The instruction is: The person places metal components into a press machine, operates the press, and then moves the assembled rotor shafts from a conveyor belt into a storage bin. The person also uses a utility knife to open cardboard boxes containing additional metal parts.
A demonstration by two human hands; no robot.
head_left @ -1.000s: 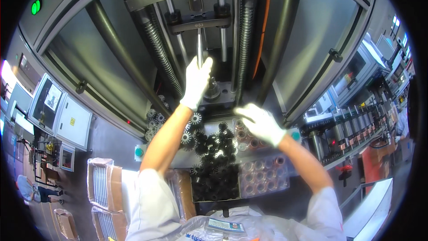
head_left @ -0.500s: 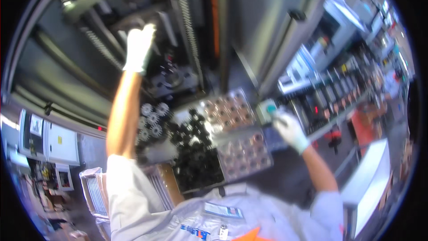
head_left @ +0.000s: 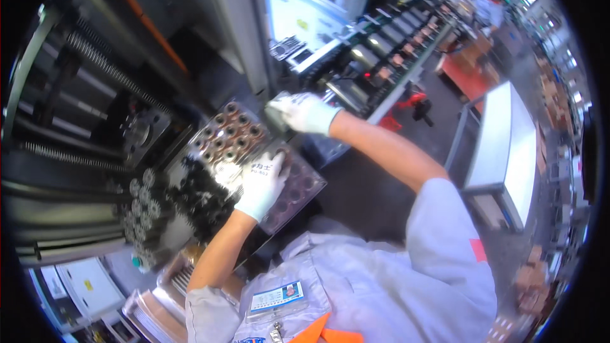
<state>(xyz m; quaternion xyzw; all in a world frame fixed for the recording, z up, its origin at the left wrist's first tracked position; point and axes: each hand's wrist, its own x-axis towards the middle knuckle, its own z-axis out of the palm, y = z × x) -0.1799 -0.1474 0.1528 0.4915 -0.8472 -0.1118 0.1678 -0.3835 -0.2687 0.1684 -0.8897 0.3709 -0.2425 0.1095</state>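
Observation:
My left hand (head_left: 262,184), in a white glove, reaches over the nearer clear plastic tray (head_left: 309,192), which has rows of round pockets. Its fingers point away from me, apart and stretched out, and I make out nothing between them. Beyond it lies a second clear tray (head_left: 234,105) with copper-coloured rings. My gloved right hand (head_left: 305,113) rests on a small pale box (head_left: 274,119) beside the trays. Its fingers lie over the top of that box and hide most of it.
Black toothed parts (head_left: 204,190) are heaped left of the trays, with grey gears (head_left: 145,208) beyond them. A machine fixture (head_left: 143,133) stands at the far left. A conveyor (head_left: 394,67) carrying cylinders runs off to the right, near a white cabinet (head_left: 499,146).
My left hand has come back out of the machine to the nearer tray. My right hand has moved onto the pale box, covering its green button. The view has swung to the right.

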